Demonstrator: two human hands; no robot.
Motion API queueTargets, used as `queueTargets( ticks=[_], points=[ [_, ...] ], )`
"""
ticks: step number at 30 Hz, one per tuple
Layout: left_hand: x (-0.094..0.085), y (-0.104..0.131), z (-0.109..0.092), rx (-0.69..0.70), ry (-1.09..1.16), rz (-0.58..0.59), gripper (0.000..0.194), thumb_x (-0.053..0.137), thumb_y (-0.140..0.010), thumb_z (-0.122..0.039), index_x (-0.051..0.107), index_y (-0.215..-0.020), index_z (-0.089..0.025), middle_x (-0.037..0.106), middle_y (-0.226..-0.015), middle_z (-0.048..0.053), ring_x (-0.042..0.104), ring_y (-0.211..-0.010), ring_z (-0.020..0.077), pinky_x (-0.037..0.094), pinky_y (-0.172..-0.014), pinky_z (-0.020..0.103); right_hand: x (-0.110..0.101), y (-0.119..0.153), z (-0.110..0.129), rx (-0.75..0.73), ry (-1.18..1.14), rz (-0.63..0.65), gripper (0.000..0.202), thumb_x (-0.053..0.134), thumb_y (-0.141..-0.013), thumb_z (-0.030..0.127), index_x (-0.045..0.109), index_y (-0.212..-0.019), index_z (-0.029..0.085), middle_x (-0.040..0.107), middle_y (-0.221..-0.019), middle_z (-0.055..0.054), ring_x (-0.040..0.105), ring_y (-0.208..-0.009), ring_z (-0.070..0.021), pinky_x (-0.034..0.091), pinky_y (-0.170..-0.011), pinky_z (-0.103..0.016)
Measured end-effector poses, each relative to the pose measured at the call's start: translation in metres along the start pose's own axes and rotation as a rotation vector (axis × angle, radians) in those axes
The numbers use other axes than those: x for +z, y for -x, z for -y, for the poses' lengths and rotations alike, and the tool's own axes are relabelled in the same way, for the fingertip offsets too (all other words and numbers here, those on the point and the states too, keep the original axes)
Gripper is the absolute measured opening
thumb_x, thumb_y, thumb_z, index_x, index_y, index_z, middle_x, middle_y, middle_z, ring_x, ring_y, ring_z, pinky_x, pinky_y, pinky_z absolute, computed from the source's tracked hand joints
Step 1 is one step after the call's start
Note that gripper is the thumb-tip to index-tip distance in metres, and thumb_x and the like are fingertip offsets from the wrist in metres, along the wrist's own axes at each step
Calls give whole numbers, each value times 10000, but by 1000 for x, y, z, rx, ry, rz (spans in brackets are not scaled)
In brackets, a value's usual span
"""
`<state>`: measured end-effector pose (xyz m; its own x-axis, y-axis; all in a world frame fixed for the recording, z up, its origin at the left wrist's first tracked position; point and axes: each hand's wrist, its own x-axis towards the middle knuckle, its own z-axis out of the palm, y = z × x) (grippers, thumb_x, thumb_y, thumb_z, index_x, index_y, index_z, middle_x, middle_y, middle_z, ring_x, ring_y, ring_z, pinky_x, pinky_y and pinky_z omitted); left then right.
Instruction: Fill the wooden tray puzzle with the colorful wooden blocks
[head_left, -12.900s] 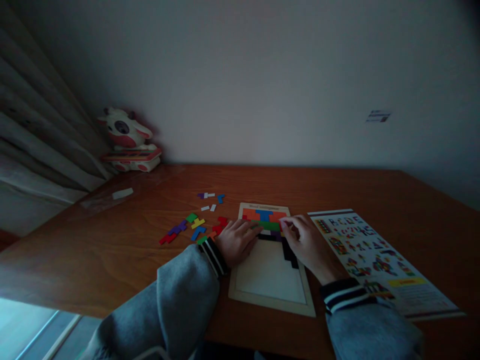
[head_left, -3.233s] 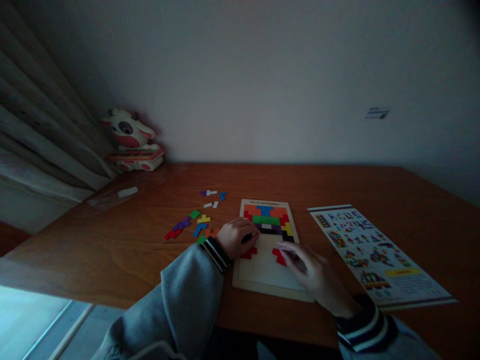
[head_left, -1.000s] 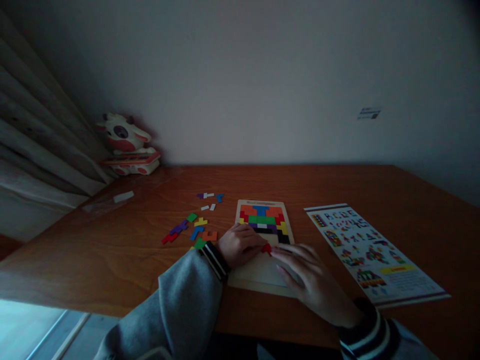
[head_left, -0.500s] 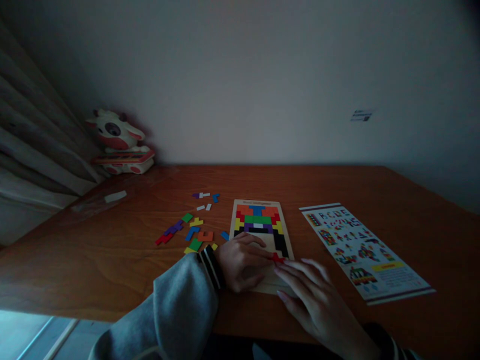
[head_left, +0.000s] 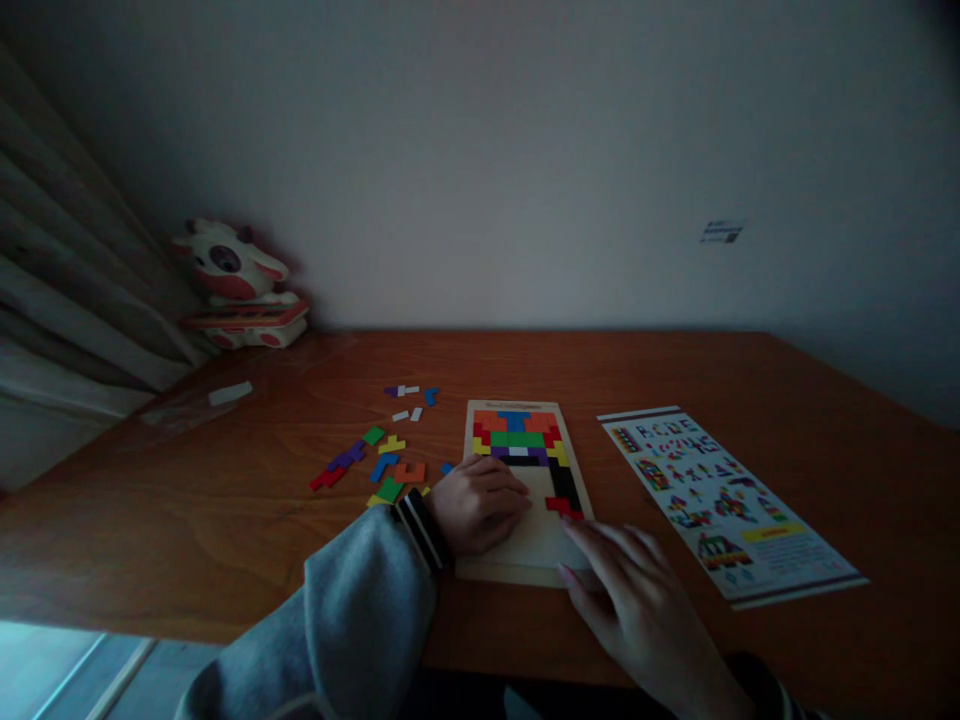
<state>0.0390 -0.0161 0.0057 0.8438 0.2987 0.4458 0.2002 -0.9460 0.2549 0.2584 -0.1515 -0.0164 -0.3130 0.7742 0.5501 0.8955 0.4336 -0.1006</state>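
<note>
A wooden puzzle board (head_left: 480,572) lies on the table, its far part filled with coloured block pieces. A red puzzle piece (head_left: 564,507) sits below the black piece (head_left: 563,482) along the board's right side. The index fingertip of my right hand (head_left: 637,590) touches the red piece's near edge; the fingers are stretched out. My left hand (head_left: 481,505) rests over the left side of the board with loosely bent fingers, and nothing shows in it. Its palm side is hidden. Pale bare board shows between the two hands.
Several loose pieces, among them an orange piece (head_left: 410,472) and a purple piece (head_left: 346,456), lie left of the board. A printed pattern sheet (head_left: 731,500) is at right. A cow toy (head_left: 240,290) stands at the back left, near a curtain (head_left: 67,270) and wall.
My left hand has drawn back leftward from the red piece, baring more of the board. My right hand has shifted slightly right and down, and the red piece now shows more fully.
</note>
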Motion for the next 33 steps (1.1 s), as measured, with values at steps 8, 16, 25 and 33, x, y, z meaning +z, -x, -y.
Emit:
queueTargets(
  ticks=[8, 16, 25, 33],
  points=[
    [-2, 6, 13, -61, -113, -39, 214, 518, -923, -245, 699, -1029, -202, 725, -1087, 55, 620, -992, 216, 474, -853, 365, 2, 5, 1, 55, 44, -24, 437, 589, -910, 313, 534, -1305, 134, 687, -1195, -121, 638, -1048, -240, 456, -904, -393],
    [-25, 20, 34, -129, -134, 53, 577, 641, -798, -629, 642, -1199, -213, 666, -1193, 109, 579, -1086, 287, 458, -905, 437, 0, -3, -1, -3, 30, 84, 439, 570, -919, 363, 531, -1315, 179, 636, -1303, -90, 580, -1181, -247, 434, -989, -417],
    [-30, 26, 41, -251, -125, 136, 876, 669, -632, -780, 570, -1295, -217, 609, -1283, 125, 556, -1119, 332, 421, -967, 491, 9, 9, -12, 193, -21, 36, 454, 508, -946, 426, 487, -1352, 224, 598, -1334, -83, 578, -1186, -251, 488, -967, -413],
    [-29, 33, 48, -282, -163, 108, 851, 648, -647, -793, 594, -1258, -203, 624, -1250, 125, 559, -1104, 320, 441, -941, 468, 14, 14, -17, 224, -41, 29, 453, 499, -940, 479, 521, -1328, 247, 627, -1295, -78, 608, -1153, -269, 520, -940, -435]
  ],
)
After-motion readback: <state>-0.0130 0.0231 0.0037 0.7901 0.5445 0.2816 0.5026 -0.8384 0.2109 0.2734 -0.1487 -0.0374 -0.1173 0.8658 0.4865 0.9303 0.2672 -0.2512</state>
